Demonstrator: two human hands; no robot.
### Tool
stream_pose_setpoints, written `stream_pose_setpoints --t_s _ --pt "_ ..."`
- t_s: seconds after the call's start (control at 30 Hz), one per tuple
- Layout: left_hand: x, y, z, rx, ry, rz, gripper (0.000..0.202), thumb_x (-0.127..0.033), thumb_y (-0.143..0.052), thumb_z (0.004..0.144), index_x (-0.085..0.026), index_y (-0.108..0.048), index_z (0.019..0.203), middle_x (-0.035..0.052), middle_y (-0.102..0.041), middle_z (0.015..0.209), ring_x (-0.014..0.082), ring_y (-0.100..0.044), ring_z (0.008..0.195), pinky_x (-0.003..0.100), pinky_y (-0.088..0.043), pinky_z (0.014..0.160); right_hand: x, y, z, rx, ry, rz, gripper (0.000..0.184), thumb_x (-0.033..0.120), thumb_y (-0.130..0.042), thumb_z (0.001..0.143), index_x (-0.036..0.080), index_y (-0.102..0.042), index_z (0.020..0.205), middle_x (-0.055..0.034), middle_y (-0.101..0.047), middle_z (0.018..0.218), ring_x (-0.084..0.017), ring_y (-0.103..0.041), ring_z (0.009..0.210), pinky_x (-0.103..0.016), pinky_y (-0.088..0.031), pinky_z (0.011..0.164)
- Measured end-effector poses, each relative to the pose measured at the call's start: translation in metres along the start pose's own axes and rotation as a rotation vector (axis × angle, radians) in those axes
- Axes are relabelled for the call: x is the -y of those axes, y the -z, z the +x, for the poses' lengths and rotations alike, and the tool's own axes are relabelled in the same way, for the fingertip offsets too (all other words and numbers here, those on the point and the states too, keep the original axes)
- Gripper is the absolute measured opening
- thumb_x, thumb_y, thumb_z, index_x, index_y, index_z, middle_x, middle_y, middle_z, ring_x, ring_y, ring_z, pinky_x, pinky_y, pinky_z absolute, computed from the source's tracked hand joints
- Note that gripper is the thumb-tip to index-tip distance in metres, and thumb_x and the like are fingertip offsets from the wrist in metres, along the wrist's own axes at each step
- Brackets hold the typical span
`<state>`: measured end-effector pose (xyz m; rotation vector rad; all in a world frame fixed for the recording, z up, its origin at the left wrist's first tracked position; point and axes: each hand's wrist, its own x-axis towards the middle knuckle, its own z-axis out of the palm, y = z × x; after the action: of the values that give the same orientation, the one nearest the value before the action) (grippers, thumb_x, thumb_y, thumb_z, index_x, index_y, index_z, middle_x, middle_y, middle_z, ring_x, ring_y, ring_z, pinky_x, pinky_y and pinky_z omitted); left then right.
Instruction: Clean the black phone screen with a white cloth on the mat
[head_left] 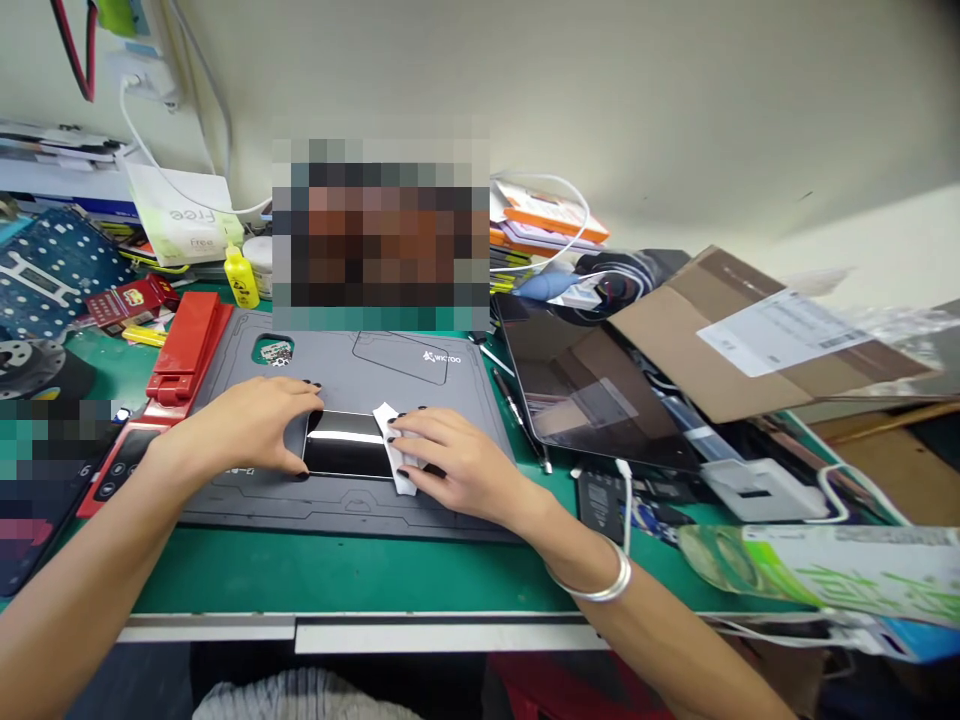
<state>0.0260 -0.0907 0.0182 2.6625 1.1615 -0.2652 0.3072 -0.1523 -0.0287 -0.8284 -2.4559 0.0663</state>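
A glossy black phone (343, 445) lies flat on a grey repair mat (397, 365), with a bright reflection across its glass. My left hand (255, 425) grips its left end from above, fingertips over the edge. My right hand (457, 462) presses a folded white cloth (394, 450) onto the right part of the glass. The cloth and fingers hide that end of the phone.
A green bench mat (300, 570) lies under everything. A red phone holder (184, 345) stands left of the grey mat, and a yellow bottle (240, 275) stands behind it. To the right are a dark tablet (592, 390), a screwdriver (521, 420) and a cardboard box flap (750, 340).
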Motion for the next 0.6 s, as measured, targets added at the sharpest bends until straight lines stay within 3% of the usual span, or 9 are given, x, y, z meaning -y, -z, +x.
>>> stream_pose_setpoints --t_s 0.6 --pt "-0.0009 0.0024 -0.0006 0.010 0.021 0.000 0.059 -0.041 -0.080 0.067 -0.024 -0.064 0.121 0.0087 -0.056 0.142 0.0342 -0.054 0.128 0.042 -0.048 0.101 0.0000 -0.0018 -0.0034 0.020 -0.037 -0.001 0.013 0.021 -0.060 0.093 0.016 -0.068 0.102 -0.0141 -0.071 0.115 -0.027 -0.066 0.106 -0.045 -0.056 0.089"
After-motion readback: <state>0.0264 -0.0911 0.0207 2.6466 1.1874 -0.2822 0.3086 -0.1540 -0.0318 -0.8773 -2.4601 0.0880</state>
